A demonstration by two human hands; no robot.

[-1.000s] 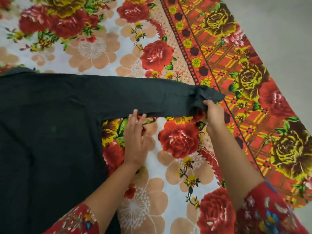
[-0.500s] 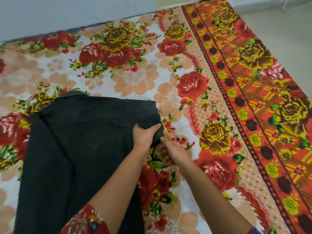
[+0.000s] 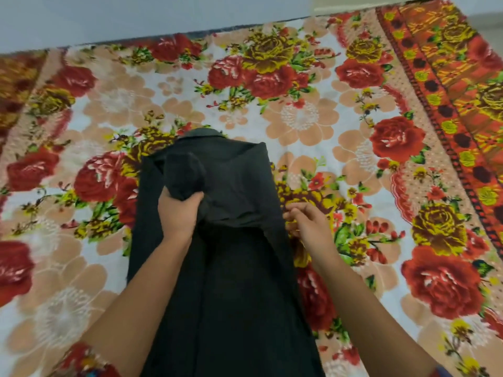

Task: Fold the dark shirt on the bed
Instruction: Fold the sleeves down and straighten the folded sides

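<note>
From the head view, your dark shirt point(image 3: 239, 268) lies as a long narrow strip down the middle of the bed point(image 3: 299, 118). It runs from the near edge toward the centre, with its collar point(image 3: 201, 134) pointing at the far edge. Your left hand point(image 3: 179, 213) has its fingers curled tight around a bunched sleeve point(image 3: 185, 172), holding it over the upper part of the shirt. Your right hand point(image 3: 307, 224) sits just beside the shirt's right edge with its fingers loosely curled, and nothing shows in it. By my reading you are partway through. Both sides look turned in, since the body is already narrow, but the sleeve in your grip is a crumpled wad that is not yet laid flat. The lengthwise folds that would bring the hem up toward the collar look still to come. The hem is cut off by the bottom of the frame and partly covered by your forearms. The dark cloth hides its own layers, so I cannot tell how the left side is tucked or whether your right fingertips touch the edge.
</note>
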